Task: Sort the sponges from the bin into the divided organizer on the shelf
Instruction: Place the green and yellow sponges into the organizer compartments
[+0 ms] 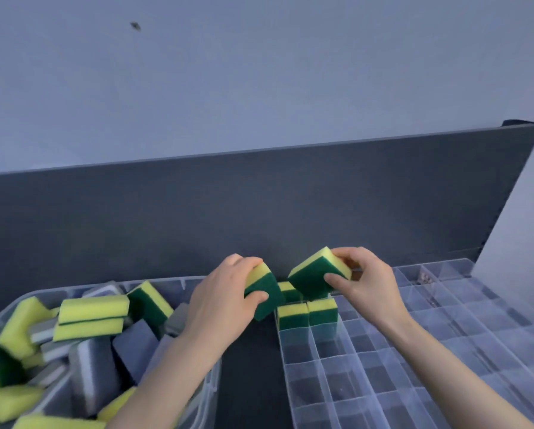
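Dark shelf (249, 366), pale wall (259, 72), left hand (219, 305) gripping first sponge (267, 301), right hand (367, 283) pinching second sponge (310, 274)

Dim bluish light, soft blur, wide-angle bending.

The left two-layer foam sponge (270, 300) and the right two-layer foam sponge (310, 278) are bright yellow over dark green, like those slotted in the colourless see-through plastic organizer (383, 382). The clear plastic bin (214, 388) mixes yellow-green sponges (92, 309) with slate-grey, pale-edged ones (94, 373); the shelf (250, 382) is dark grey.
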The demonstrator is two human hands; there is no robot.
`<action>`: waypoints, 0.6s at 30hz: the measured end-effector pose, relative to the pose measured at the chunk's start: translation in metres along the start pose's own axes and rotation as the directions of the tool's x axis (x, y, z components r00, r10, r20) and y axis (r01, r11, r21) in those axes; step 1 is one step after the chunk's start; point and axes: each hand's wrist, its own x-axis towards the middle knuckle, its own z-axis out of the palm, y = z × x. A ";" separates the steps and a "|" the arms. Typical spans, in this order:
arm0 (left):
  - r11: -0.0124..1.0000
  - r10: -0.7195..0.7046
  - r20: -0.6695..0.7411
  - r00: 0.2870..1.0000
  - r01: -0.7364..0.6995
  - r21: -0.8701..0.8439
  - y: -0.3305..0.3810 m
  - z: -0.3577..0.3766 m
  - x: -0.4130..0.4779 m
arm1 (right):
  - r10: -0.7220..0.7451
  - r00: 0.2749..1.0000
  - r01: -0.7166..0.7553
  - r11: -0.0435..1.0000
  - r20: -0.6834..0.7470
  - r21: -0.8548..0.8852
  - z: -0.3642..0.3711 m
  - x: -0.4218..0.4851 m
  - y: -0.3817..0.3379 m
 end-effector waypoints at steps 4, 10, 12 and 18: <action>0.999 -0.041 -0.018 0.999 0.040 -0.027 0.018 0.018 -0.003 | 0.008 0.998 -0.008 1.000 0.061 -0.010 -0.018 0.000 0.026; 0.983 -0.145 -0.017 0.989 0.142 -0.115 0.033 0.048 -0.015 | -0.008 0.981 -0.001 0.999 0.196 0.048 -0.028 -0.006 0.061; 0.968 -0.197 0.009 0.980 0.196 -0.156 0.035 0.059 -0.021 | -0.026 0.970 0.010 0.998 0.240 0.067 -0.028 -0.009 0.071; 0.932 -0.297 0.109 0.949 0.313 -0.182 0.039 0.084 -0.040 | -0.012 0.939 -0.012 0.998 0.342 0.068 -0.022 -0.023 0.094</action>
